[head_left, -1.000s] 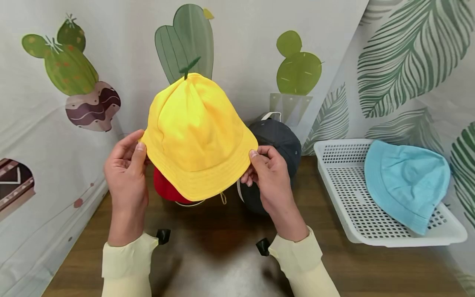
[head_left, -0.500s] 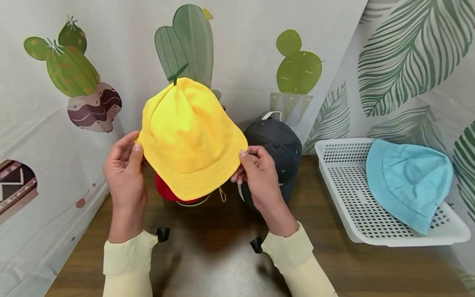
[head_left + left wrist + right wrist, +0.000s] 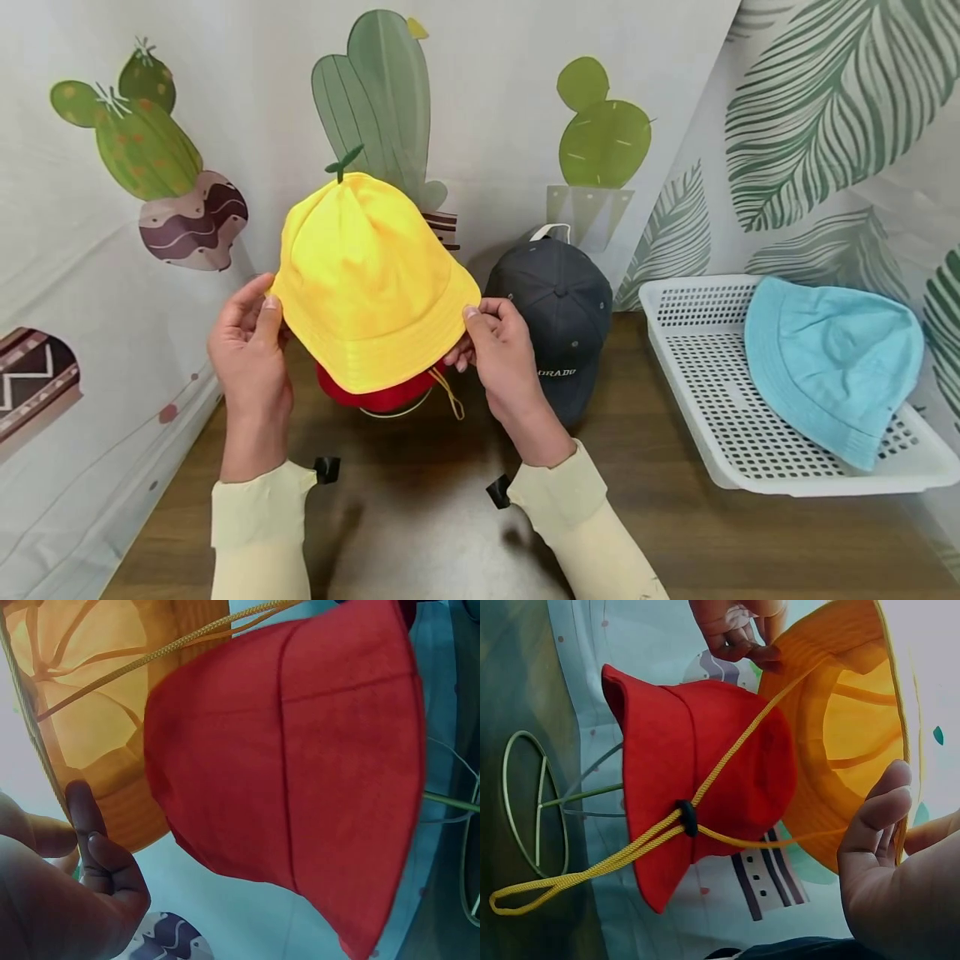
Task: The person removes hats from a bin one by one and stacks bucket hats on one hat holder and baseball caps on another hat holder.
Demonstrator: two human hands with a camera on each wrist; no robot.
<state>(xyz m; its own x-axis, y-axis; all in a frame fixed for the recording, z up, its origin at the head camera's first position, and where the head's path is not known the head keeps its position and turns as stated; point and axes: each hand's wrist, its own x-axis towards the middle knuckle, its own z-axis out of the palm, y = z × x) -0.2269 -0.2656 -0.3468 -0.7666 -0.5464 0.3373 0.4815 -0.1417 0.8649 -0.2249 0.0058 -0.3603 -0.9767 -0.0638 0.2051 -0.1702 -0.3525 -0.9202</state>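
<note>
A yellow bucket hat (image 3: 367, 283) with a green sprout on its crown is held up by both hands. My left hand (image 3: 251, 367) pinches its brim on the left side. On the opposite side my right hand (image 3: 504, 358) grips the brim between thumb and fingers. Beneath it sits a red bucket hat (image 3: 705, 765), mostly hidden in the head view, on a wire stand (image 3: 592, 793). The right wrist view shows the yellow hat's hollow inside facing the red crown. From it hangs a yellow chin cord (image 3: 735, 754) with a black toggle (image 3: 688, 817).
A dark baseball cap (image 3: 558, 287) with light lettering stands just right of the right hand. Farther right, a white perforated basket (image 3: 675, 400) holds a light blue bucket hat (image 3: 840, 358). Behind the wooden table (image 3: 420, 500) hangs a cactus-print cloth (image 3: 495, 100).
Both hands have carried the yellow hat left and slightly down over the red one, the right hand shifting most. More of the dark cap and its lettering now shows.
</note>
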